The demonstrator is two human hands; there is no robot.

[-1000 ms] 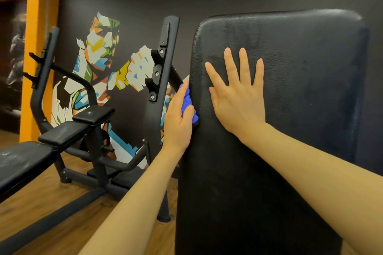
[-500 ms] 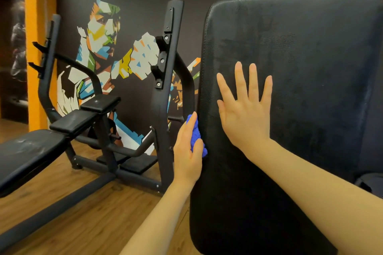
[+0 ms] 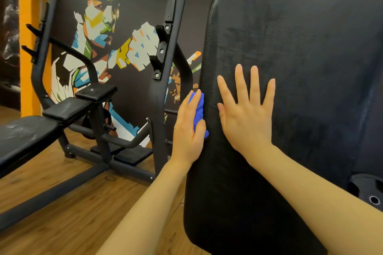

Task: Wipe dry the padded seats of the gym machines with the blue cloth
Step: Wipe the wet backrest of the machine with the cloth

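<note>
A tall black padded backrest (image 3: 300, 51) fills the right half of the view, standing nearly upright. My left hand (image 3: 188, 130) holds the bunched blue cloth (image 3: 198, 109) against the pad's left edge, fingers pointing up and thumb over the cloth. My right hand (image 3: 245, 109) lies flat on the pad's face with fingers spread, just right of the cloth. Faint streaks show on the pad's upper surface.
A black upright post (image 3: 165, 72) with bar hooks stands just left of the pad. Farther left is another bench with black padded seats (image 3: 68, 107) and a long pad (image 3: 22, 134). Below is a wooden floor (image 3: 68, 213), behind is a dark mural wall, and a weight plate (image 3: 371, 190) lies at the lower right.
My left hand slid the cloth down the pad's left edge, then back up a little. My right hand stayed flat on the pad. The view shifted slightly.
</note>
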